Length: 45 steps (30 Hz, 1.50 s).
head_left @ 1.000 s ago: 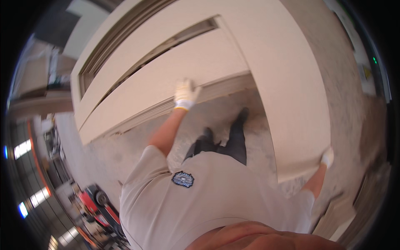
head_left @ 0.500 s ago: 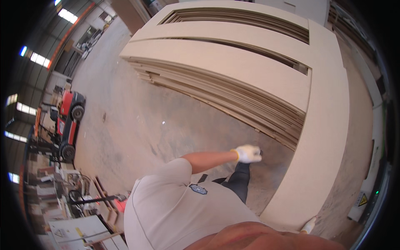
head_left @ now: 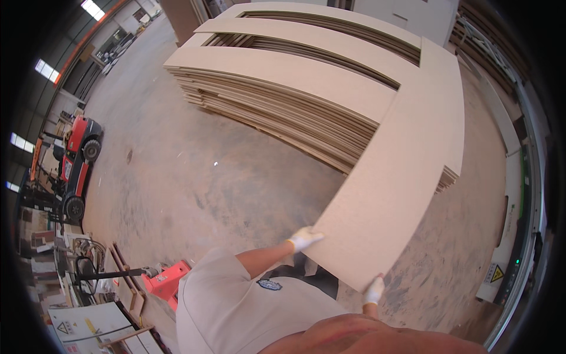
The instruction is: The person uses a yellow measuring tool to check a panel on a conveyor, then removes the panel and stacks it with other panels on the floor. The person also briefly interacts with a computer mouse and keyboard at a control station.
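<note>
A long pale board (head_left: pixel 377 194) stretches away from me, its far part resting across the stack and its near end out past the stack over the floor. My left hand (head_left: pixel 305 238), in a white glove, is closed on its left edge close to the near end. My right hand (head_left: pixel 374 291), gloved too, grips the near right corner, its thumb near the board's edge. The fingers under the board are hidden. Ahead lies the stack of pale boards (head_left: pixel 277 121), with several strips on top and dark gaps between them.
A red pallet jack (head_left: pixel 167 279) stands at lower left, and a red forklift (head_left: pixel 76 153) is parked farther left. Along the right runs a machine (head_left: pixel 501 259) with a yellow warning label and a green light. Concrete floor (head_left: pixel 218 194) lies left of the stack.
My left hand has moved from beside the board onto its left edge. The board's near end has swung left and my right hand has come leftward with it; the stack's right edge now shows.
</note>
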Each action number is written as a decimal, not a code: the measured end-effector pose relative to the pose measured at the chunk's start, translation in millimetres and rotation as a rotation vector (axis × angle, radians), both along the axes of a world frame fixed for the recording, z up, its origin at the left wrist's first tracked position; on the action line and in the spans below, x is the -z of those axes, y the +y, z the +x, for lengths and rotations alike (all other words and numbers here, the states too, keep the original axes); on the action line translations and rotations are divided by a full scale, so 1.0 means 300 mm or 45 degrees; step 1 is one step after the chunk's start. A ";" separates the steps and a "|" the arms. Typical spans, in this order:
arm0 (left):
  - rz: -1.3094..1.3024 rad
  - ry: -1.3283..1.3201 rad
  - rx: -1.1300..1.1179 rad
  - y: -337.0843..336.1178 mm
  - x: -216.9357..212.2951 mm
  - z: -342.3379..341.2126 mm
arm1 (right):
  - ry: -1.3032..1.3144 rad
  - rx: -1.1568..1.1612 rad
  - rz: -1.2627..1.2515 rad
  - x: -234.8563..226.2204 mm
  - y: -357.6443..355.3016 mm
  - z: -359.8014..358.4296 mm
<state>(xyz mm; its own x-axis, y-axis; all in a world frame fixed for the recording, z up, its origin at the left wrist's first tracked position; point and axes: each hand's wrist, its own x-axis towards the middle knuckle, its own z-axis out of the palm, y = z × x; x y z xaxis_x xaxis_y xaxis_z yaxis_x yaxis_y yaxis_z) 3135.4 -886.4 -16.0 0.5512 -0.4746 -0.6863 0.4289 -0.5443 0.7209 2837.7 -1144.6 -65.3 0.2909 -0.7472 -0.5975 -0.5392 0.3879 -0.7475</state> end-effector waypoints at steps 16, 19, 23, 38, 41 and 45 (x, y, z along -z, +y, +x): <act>0.098 -0.290 -0.169 -0.334 -0.326 0.545 | -0.470 -0.059 0.004 -0.254 -0.240 0.574; 0.136 -0.456 -0.158 -0.626 -0.392 0.660 | -0.267 -0.316 -0.299 -0.356 -0.629 0.717; 0.049 -0.321 -0.245 -1.037 -0.452 0.790 | -0.034 -0.493 -0.619 -0.459 -1.110 0.869; 0.229 -0.368 -0.096 -1.434 -0.270 1.180 | 0.069 -0.389 -0.561 -0.349 -1.428 1.170; 0.282 -0.546 -0.017 -1.534 -0.335 1.251 | 0.107 -0.354 -0.543 -0.434 -1.554 1.273; 0.205 -0.572 0.025 -1.665 -0.367 1.253 | 0.098 -0.304 -0.387 -0.494 -1.713 1.286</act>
<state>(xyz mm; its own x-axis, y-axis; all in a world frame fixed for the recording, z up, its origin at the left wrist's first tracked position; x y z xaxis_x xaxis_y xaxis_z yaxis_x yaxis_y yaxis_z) 3511.4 -1386.0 94.1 0.8023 -0.3951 -0.4475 0.0824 -0.6691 0.7386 3223.6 -1658.4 82.9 0.4412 -0.8099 -0.3865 -0.6464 0.0119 -0.7629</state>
